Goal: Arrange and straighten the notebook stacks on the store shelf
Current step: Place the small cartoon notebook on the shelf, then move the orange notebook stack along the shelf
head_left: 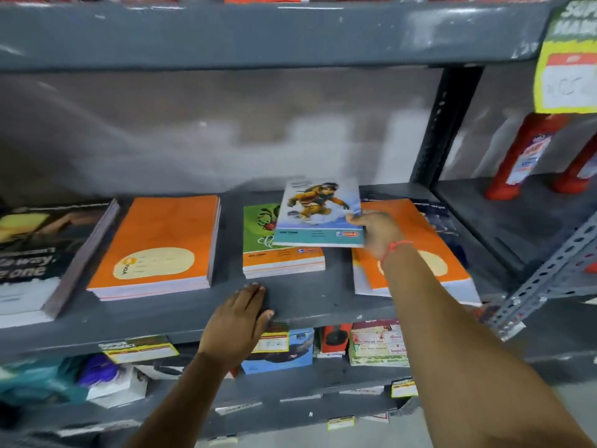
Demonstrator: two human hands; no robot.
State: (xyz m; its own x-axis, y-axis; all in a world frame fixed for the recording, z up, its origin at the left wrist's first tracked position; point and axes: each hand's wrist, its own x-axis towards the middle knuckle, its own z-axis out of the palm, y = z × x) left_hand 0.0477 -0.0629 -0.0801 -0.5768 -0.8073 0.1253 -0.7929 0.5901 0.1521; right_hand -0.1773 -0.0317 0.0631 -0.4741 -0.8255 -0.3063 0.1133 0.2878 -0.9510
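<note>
My right hand [376,232] grips the right edge of a light-blue notebook with a cartoon figure [318,215], held tilted just above the small green-and-orange stack [274,253] in the middle of the grey shelf [300,299]. My left hand [240,318] lies flat on the shelf's front edge, fingers apart, holding nothing. A tall orange stack [158,247] sits to the left. Another orange stack [416,247] lies skewed on the right, partly under my forearm. A dark-covered stack [42,253] is at the far left.
A dark upright post [442,124] and a perforated metal strut [549,273] stand to the right. Red bottles [523,153] occupy the neighbouring bay. The lower shelf holds more notebooks and packs [378,345], with price tags along its edge.
</note>
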